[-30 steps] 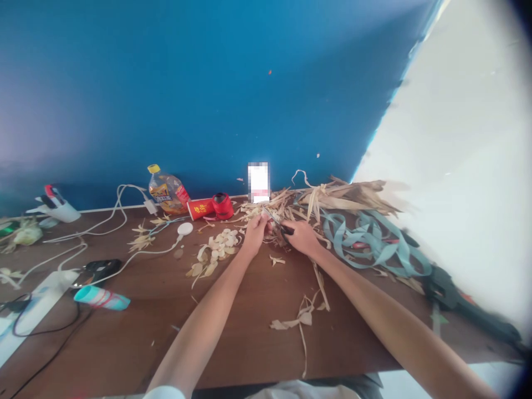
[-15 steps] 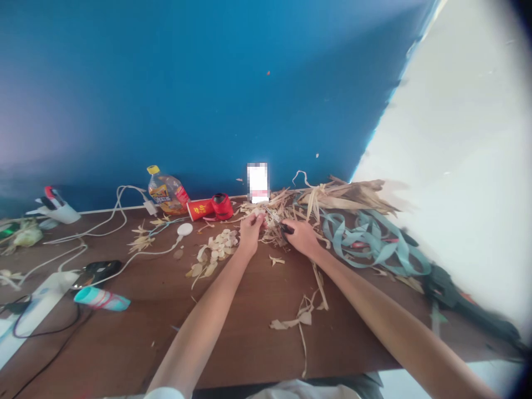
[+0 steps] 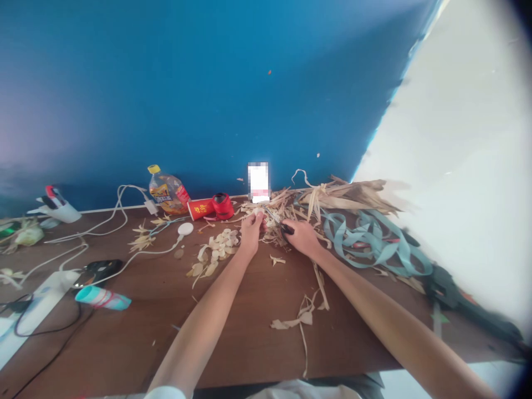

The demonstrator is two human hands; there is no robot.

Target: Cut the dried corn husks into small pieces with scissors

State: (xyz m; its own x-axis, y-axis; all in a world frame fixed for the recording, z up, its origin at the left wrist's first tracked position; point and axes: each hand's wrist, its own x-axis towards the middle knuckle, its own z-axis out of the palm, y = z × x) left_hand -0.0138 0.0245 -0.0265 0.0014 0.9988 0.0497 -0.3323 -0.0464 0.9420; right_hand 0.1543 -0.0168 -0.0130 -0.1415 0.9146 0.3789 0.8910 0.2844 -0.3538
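Note:
My left hand (image 3: pixel 251 228) is closed, its thumb and fingers pinching a small pale piece (image 3: pixel 260 212) that looks like dried husk. My right hand (image 3: pixel 302 235) is wrapped round the black handle of a pair of scissors (image 3: pixel 286 228). Their metal blades point up and left, toward the pale piece at my left fingertips. Around and behind both hands lies a heap of dry husk scraps (image 3: pixel 279 239). To the left of my left hand is a pile of small pale round cut pieces (image 3: pixel 222 244).
A lit phone (image 3: pixel 259 182) leans on the blue wall. Left are a red can (image 3: pixel 201 209), a red tape roll (image 3: pixel 223 206), a bottle (image 3: pixel 166 194), white cables and a turquoise tube (image 3: pixel 103 298). Right are long husks (image 3: pixel 353 197), blue ribbon (image 3: pixel 374 244) and a black glue-gun-like tool (image 3: pixel 444 285).
Both hands keep nearly the same places. The scissor blades show more plainly now beside the pale piece, and the whole view has shifted very slightly.

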